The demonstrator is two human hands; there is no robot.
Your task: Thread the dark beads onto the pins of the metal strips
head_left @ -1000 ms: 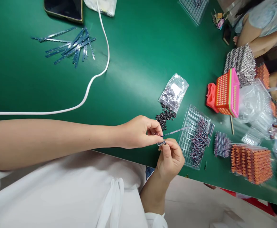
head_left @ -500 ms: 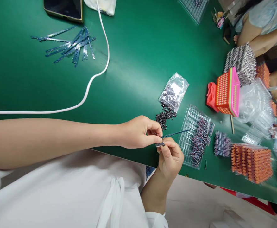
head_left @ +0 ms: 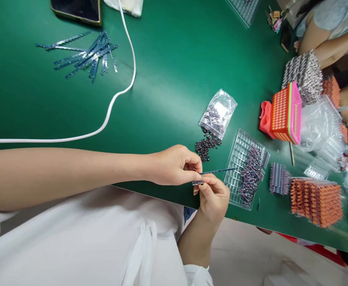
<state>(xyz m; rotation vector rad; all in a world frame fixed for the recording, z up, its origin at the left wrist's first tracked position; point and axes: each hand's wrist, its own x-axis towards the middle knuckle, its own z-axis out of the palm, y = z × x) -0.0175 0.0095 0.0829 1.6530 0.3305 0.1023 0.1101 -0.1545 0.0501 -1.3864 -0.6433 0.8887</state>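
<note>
My left hand [head_left: 176,165] comes in from the left, thumb and fingertips pinched together over a small dark-and-silver strip piece [head_left: 197,182]. From below, my right hand [head_left: 214,194] pinches the same piece, its fingertips touching those of the left. A thin blue strip [head_left: 218,171] sticks out to the right from between the hands, its far end over a clear ribbed tray [head_left: 236,159]. Many small parts with thin purple leads [head_left: 249,174] lie in that tray. Just above the hands is a heap of tiny dark beads [head_left: 205,149], spilling from a clear plastic bag [head_left: 218,113].
Blue notched strips [head_left: 84,55] lie loose at upper left beside a phone [head_left: 76,10]. A white cable [head_left: 111,105] crosses the green table [head_left: 168,79]. At right stand a red-and-pink basket [head_left: 284,113], an orange stack [head_left: 315,200] and a grey stack [head_left: 303,77]. Another person's arm [head_left: 335,49] shows behind.
Both hands have shifted very slightly left with the strip piece, and the blue strip lies a bit flatter. The whole view has moved a little.
</note>
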